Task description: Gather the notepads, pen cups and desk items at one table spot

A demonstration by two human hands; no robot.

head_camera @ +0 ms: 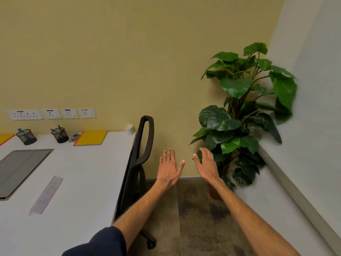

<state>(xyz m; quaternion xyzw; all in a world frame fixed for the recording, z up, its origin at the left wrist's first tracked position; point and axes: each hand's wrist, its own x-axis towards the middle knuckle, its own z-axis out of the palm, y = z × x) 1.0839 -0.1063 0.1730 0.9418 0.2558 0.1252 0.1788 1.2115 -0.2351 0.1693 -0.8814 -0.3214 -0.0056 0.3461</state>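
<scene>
Holding both arms out past the tabletop edge, we have the left hand and the right hand flat, fingers spread, empty and touching nothing, hanging over the floor to the right of the black chair. Everything we must gather lies left of that chair: the yellow notepad flat near the wall, a mesh pen cup just left of it, a small metallic item between them too small to identify, a second mesh pen cup further left, a sliver of another yellow pad at the frame's edge, a clear ruler nearer us, and a white paper cup at the corner closest to the chair. We judge the notepad light and a little floppy, best pinched along a long edge. The pen cups look light, rigid and top-heavy with pens, so we would wrap the wall low down. The ruler, thin and slick, probably needs sliding to the tabletop edge before we lift it.
</scene>
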